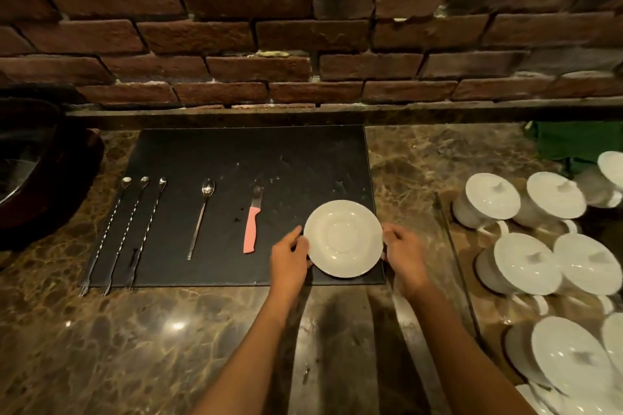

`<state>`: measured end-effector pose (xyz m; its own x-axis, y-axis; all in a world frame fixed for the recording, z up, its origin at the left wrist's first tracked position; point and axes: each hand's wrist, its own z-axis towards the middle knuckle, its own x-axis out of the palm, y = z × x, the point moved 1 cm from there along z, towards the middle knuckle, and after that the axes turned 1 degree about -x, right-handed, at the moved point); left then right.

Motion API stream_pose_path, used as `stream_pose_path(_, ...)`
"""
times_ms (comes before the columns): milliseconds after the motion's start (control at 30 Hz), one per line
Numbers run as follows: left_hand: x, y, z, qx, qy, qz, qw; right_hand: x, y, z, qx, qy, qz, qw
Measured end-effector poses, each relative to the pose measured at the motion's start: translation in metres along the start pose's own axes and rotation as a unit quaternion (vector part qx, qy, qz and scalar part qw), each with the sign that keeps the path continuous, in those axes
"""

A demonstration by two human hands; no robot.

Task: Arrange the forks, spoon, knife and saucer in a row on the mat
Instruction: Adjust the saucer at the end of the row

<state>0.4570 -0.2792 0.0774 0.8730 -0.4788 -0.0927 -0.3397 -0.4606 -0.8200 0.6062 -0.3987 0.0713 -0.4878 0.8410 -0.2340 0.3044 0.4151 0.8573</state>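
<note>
Saucer sits at the mat's near right corner, rim reaching the right edge. Left hand and right hand pinch opposite rims. Knife, spoon, and forks lie leftward, handles pointing near; neither hand nearer.

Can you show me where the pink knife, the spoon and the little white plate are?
Knife (250, 228): head view, on its pink handle.
Spoon (207, 187): head view, on its bowl.
Saucer (343, 238): head view, on its middle well.
</note>
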Motion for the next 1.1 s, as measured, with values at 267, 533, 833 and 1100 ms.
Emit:
stream_pose_path(267, 0.008, -0.003, 0.004, -0.019, -0.024, -0.047, 0.998, 0.002, -0.014, 0.018, 0.015, 0.004, 0.005, 1.0)
stream_pose_path(533, 0.009, 0.001, 0.014, -0.019, -0.04, -0.018, 0.999, 0.0, -0.015, 0.02, 0.006, -0.001, 0.023, 1.0)
stream_pose_path(833, 0.015, -0.028, 0.037, 0.009, -0.035, -0.047, 0.998, 0.016, 0.008, 0.044, -0.004, -0.003, 0.059, 0.998)
stream_pose_path(1100, 0.026, -0.057, 0.073, 0.018, -0.021, -0.069, 0.997, 0.03, 0.034, 0.081, -0.022, -0.013, 0.045, 0.999)
